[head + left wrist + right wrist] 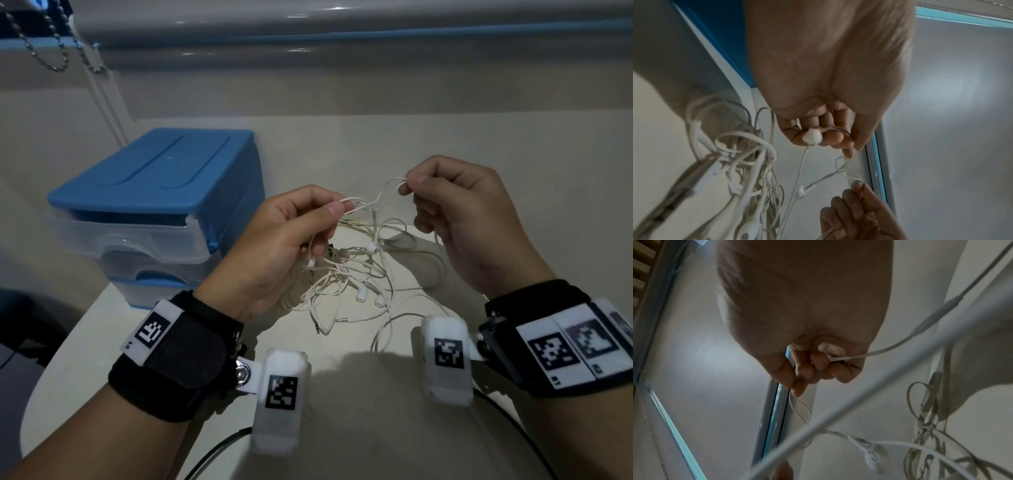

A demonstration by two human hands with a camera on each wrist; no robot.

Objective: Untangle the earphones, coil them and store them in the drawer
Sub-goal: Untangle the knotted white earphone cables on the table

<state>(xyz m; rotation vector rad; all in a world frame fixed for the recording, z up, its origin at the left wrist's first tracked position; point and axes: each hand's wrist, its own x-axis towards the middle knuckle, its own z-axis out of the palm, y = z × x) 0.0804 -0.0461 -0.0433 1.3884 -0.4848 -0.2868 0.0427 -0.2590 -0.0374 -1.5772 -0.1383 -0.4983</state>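
A tangle of white earphones (346,274) hangs between my hands above the pale table (479,144), its lower loops lying on the surface. My left hand (294,226) pinches a strand between thumb and forefinger, and an earbud (812,136) rests against its curled fingers. My right hand (445,198) pinches a small loop of the cable (849,357) at its fingertips, with more cable running through its curled fingers. A knot of cable (368,205) sits between the two pinches. The blue drawer unit (161,202) stands to the left, its upper clear drawer (130,233) slightly pulled out.
A window frame and sill (342,61) run along the back, with a bead chain (51,51) hanging at the upper left. Black cables (219,445) trail from my wrist cameras near the table's front edge.
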